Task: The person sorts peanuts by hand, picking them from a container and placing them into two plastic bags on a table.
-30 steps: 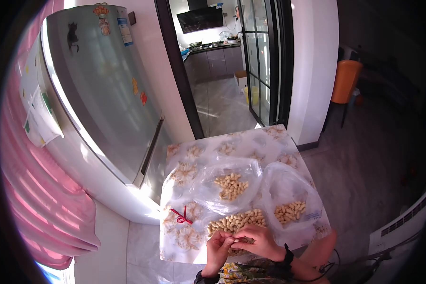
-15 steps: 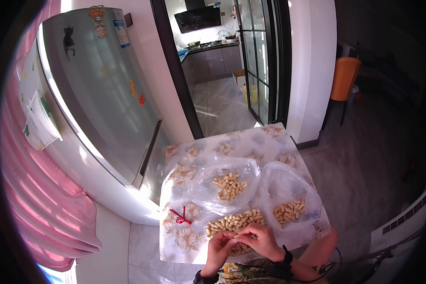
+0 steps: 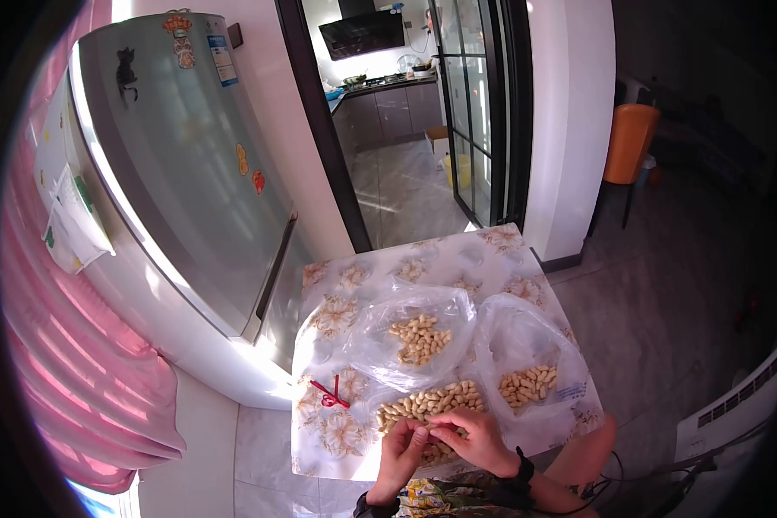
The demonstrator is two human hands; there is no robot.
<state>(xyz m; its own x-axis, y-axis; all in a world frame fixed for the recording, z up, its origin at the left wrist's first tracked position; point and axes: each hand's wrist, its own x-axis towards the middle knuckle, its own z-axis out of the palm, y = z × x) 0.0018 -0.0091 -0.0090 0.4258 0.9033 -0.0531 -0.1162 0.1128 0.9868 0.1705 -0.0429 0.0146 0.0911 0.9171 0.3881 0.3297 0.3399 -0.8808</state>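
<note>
Close to the table's near edge, my left hand (image 3: 401, 451) and my right hand (image 3: 473, 440) meet at the fingertips, both closed in a pinch. A small pale piece, which looks like a peanut, sits between them and is mostly covered by the fingers. Under and behind my hands spreads a pile of unshelled peanuts (image 3: 432, 400). Farther back, more peanuts (image 3: 420, 339) lie on a clear plastic bag (image 3: 367, 345). To the right, a second plastic bag (image 3: 509, 328) holds another heap of peanuts (image 3: 528, 385).
Red scissors (image 3: 331, 395) lie at the left on the flowered tablecloth (image 3: 337, 436). A tall fridge (image 3: 181, 173) stands left of the table. Beyond it, a glass door (image 3: 470, 112) opens on a kitchen. An orange chair (image 3: 630, 145) is at the right.
My fingers have shifted slightly, with the left thumb now raised more upright. The peanuts, bags and scissors have stayed in place.
</note>
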